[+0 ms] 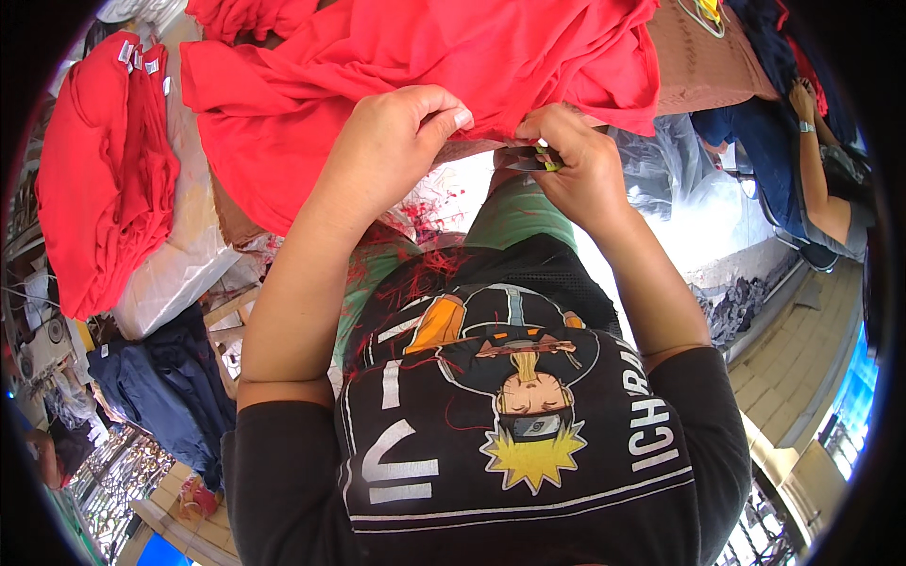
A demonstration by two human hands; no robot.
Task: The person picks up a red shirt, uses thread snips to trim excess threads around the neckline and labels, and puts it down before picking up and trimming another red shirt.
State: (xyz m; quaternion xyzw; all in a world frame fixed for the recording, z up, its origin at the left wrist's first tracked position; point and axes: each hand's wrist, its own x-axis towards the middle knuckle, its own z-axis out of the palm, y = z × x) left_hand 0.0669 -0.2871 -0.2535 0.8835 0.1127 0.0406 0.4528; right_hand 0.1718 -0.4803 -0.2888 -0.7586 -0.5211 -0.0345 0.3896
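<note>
Red knit garment cloth (pixel 425 57) is spread over the work surface in front of me, its near edge hanging toward my lap. My left hand (pixel 401 137) is closed at this edge, thumb and forefinger pinching the cloth. Just to its right, my right hand (pixel 583 170) has curled fingers around small thread snips (pixel 525 159) with dark blades and yellow-green parts. The blades point left, below the cloth edge. The right thumb and forefinger also meet the red cloth; their exact grip on it is partly hidden.
A stack of red garments (pixel 104 179) with white labels lies on a plastic-wrapped bundle at left. Below it hangs dark navy cloth (pixel 165 377). Brown cardboard (pixel 708 61) shows at upper right. Red thread scraps (pixel 425 269) litter my lap. Another person's arm (pixel 816 170) is at far right.
</note>
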